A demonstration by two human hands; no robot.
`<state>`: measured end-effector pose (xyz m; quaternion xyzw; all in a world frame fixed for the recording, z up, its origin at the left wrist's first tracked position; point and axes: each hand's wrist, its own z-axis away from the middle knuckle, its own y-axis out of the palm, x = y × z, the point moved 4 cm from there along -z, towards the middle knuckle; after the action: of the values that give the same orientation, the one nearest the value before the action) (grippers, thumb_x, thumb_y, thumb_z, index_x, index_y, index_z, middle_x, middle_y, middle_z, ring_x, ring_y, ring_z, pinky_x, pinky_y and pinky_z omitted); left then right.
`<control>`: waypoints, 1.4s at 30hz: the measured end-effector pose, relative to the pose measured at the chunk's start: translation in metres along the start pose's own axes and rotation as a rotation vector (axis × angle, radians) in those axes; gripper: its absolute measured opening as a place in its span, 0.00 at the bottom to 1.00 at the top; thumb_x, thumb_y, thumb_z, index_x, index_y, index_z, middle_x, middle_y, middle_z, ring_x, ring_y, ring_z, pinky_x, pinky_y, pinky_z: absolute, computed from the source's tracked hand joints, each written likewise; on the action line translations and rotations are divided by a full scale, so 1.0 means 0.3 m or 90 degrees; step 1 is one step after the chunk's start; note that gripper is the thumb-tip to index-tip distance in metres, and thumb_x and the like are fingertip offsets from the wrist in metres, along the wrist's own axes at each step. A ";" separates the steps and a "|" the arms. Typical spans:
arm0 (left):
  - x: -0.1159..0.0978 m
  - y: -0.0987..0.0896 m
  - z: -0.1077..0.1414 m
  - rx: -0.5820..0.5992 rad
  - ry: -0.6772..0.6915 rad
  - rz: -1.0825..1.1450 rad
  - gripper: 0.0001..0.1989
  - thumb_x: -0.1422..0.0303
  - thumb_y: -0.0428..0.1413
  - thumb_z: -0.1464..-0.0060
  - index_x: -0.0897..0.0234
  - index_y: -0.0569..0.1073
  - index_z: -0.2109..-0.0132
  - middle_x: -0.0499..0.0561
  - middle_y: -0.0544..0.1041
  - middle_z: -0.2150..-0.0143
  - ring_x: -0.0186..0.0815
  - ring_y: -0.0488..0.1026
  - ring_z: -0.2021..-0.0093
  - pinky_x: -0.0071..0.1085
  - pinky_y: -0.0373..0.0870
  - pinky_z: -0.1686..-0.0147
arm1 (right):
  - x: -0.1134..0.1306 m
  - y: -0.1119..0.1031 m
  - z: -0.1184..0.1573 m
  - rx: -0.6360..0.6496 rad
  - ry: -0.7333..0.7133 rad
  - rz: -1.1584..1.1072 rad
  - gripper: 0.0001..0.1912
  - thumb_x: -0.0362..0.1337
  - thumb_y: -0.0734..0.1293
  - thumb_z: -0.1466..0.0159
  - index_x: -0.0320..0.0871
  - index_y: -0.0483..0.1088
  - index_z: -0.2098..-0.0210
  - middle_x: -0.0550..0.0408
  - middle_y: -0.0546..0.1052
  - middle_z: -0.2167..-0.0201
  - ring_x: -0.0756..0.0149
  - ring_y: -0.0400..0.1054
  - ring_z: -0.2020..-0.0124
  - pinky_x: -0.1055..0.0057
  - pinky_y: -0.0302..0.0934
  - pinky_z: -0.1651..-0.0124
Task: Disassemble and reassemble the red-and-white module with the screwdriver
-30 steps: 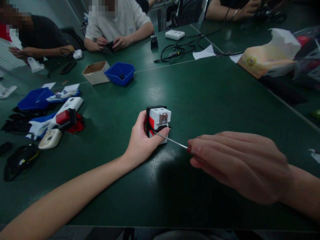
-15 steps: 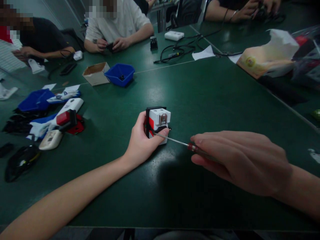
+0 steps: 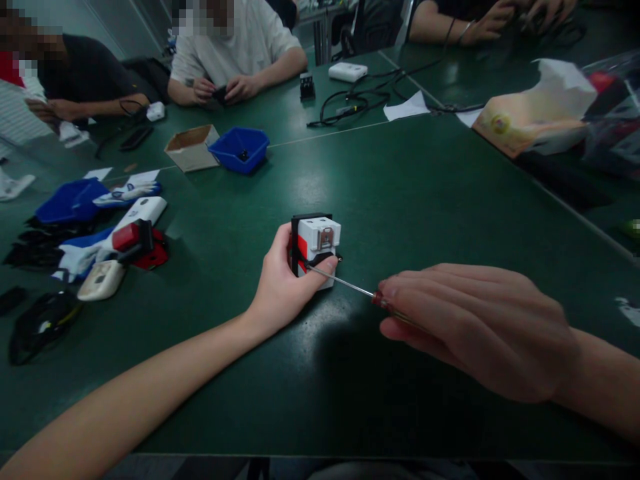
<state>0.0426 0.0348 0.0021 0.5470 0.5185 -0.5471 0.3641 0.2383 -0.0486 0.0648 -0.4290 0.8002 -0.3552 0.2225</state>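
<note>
Left hand: fingers clasp white module | right hand: fingers pinch screwdriver | shaft slants leftward and away, tip at module beside left thumb

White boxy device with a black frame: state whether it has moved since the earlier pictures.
No; the white boxy device shows no clear shift either way, judged against the open blue plastic bin beyond it.

The place looked like a shared workshop: people sat working around a broad green table scattered with blue bins, cables, gloves and a screwdriver.
</note>
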 end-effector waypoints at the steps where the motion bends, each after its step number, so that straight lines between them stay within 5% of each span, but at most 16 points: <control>1: -0.001 0.000 0.000 0.000 0.002 0.001 0.25 0.62 0.69 0.48 0.62 0.69 0.47 0.53 0.79 0.53 0.42 0.80 0.54 0.41 0.77 0.48 | 0.001 0.002 0.001 -0.003 -0.005 0.003 0.07 0.34 0.62 0.23 0.35 0.70 0.52 0.51 0.84 0.65 0.67 0.78 0.67 0.67 0.69 0.65; 10: 0.001 0.000 0.001 -0.002 0.003 -0.002 0.25 0.62 0.69 0.48 0.63 0.69 0.48 0.53 0.79 0.53 0.42 0.79 0.55 0.42 0.77 0.47 | 0.014 0.010 0.036 -0.003 -0.037 -0.026 0.09 0.30 0.65 0.29 0.36 0.72 0.50 0.45 0.85 0.55 0.61 0.80 0.58 0.65 0.71 0.64; 16: 0.002 -0.001 -0.005 0.004 -0.015 0.032 0.24 0.64 0.69 0.48 0.63 0.69 0.48 0.54 0.80 0.52 0.43 0.79 0.52 0.44 0.75 0.44 | -0.032 -0.025 0.032 -0.049 0.048 -0.016 0.07 0.26 0.67 0.34 0.43 0.71 0.58 0.54 0.84 0.67 0.68 0.78 0.70 0.69 0.70 0.68; 23: -0.004 -0.005 -0.008 0.001 -0.011 0.012 0.24 0.64 0.69 0.48 0.63 0.70 0.48 0.53 0.80 0.52 0.42 0.79 0.52 0.42 0.76 0.45 | -0.046 -0.033 0.031 -0.079 0.026 0.010 0.07 0.27 0.70 0.36 0.43 0.70 0.60 0.58 0.82 0.71 0.68 0.76 0.74 0.69 0.70 0.70; 42: 0.000 -0.004 -0.007 -0.003 -0.035 0.032 0.24 0.62 0.69 0.48 0.63 0.69 0.48 0.55 0.79 0.50 0.45 0.79 0.48 0.44 0.75 0.44 | -0.042 -0.026 0.012 -0.031 0.015 0.046 0.03 0.28 0.67 0.32 0.42 0.70 0.60 0.56 0.83 0.71 0.69 0.75 0.75 0.70 0.67 0.73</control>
<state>0.0419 0.0371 0.0025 0.5434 0.4958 -0.5516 0.3933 0.2516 -0.0421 0.0690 -0.4006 0.8262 -0.3327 0.2151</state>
